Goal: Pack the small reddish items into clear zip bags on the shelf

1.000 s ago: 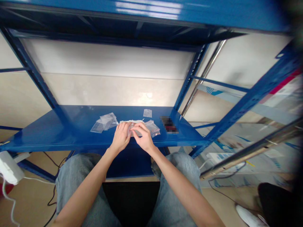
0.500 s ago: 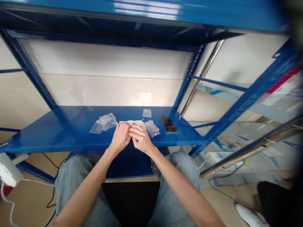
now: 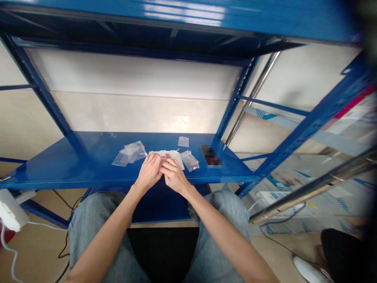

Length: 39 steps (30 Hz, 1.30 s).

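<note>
You are pinching a thin white sheet (image 3: 174, 157) on the glossy blue steel shelf (image 3: 73, 173).
Your left hand (image 3: 150, 171) and right hand (image 3: 174, 176) are curling inward, fingers clenched on the sheet; crinkled clear plastic bags (image 3: 130, 153) are lying to the left, a smaller clear bag (image 3: 190, 161) just right, and a flat little bag (image 3: 183, 141) behind.

Right there on the metal shelf (image 3: 73, 173), the left hand (image 3: 149, 171) and right hand (image 3: 174, 176) meet over a paper sheet (image 3: 172, 156)! To their left, a pile of plastic bags (image 3: 130, 154); to their right, another plastic bag (image 3: 190, 161), then a blurred object (image 3: 210, 155) just beyond it. Behind the sheet, a small plastic bag (image 3: 183, 142) sits toward the shelf's back edge.
</note>
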Each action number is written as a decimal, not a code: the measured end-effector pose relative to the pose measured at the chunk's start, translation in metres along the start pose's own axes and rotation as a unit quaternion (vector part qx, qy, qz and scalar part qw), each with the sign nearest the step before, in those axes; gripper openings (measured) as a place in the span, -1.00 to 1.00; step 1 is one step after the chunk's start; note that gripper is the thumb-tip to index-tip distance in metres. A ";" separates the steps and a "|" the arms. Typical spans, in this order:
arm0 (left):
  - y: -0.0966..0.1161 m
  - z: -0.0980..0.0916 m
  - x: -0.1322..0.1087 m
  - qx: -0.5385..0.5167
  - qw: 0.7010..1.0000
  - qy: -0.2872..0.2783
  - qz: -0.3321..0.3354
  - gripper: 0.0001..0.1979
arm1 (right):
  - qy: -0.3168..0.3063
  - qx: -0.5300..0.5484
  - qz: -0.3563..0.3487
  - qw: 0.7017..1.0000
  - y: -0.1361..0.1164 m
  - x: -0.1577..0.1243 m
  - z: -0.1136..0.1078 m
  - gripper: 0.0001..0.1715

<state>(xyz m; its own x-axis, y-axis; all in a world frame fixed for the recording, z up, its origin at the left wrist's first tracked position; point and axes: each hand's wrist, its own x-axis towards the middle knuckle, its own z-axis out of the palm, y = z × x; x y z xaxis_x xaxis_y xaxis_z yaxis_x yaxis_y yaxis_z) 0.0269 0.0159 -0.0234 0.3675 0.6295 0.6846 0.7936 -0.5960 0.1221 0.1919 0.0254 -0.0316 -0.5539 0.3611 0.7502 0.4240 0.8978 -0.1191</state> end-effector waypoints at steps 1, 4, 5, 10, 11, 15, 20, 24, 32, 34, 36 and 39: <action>-0.003 -0.002 0.000 0.008 1.000 0.001 -0.004 -0.84 | 0.026 0.013 0.007 1.000 -0.001 0.001 -0.002 -0.59; -0.015 -0.006 -0.001 0.030 0.999 0.009 -0.033 -0.84 | 0.104 0.040 0.057 0.992 0.001 0.002 -0.008 -0.47; -0.019 -0.007 -0.001 0.033 0.998 0.013 -0.048 -0.81 | 0.116 0.042 0.079 0.989 0.004 0.002 -0.011 -0.44; -0.034 -0.009 -0.004 0.018 0.995 0.012 -0.102 -0.61 | 0.043 0.004 0.165 0.985 0.027 0.000 -0.014 -0.57; -0.035 -0.008 -0.005 0.024 0.994 0.008 -0.105 -0.61 | 0.016 -0.006 0.169 0.986 0.032 0.000 -0.012 -0.64; -0.033 -0.003 -0.005 0.057 0.992 -0.010 -0.109 -0.71 | -0.054 -0.018 0.146 0.988 0.041 0.006 0.001 -0.82; -0.028 0.003 -0.005 0.040 0.993 -0.022 -0.113 -0.79 | -0.080 -0.017 0.126 0.989 0.045 0.019 0.017 -0.92; -0.026 0.007 -0.005 0.036 0.992 -0.031 -0.115 -0.77 | -0.084 -0.036 0.131 0.987 0.053 0.022 0.024 -0.96; -0.024 0.013 -0.006 0.041 0.985 -0.035 -0.164 -0.88 | -0.091 -0.051 0.116 0.988 0.055 0.021 0.025 -0.91; -0.026 0.013 -0.007 0.011 0.983 -0.028 -0.182 -0.86 | -0.093 -0.052 0.106 0.989 0.053 0.020 0.024 -0.91; -0.027 0.013 -0.007 -0.023 0.981 -0.025 -0.193 -0.84 | -0.092 -0.049 0.102 0.989 0.051 0.020 0.023 -0.90; -0.028 0.013 -0.007 -0.053 0.977 -0.033 -0.203 -0.81 | -0.079 -0.038 0.108 0.990 0.050 0.022 0.021 -0.89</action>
<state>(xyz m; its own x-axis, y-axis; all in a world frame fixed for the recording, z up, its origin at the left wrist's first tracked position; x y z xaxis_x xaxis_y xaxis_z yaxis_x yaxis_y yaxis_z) 0.0089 0.0346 -0.0412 0.0647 0.8533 0.5174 0.8276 -0.3356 0.4500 0.1858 0.0837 -0.0349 -0.5478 0.5822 0.6008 0.5932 0.7767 -0.2118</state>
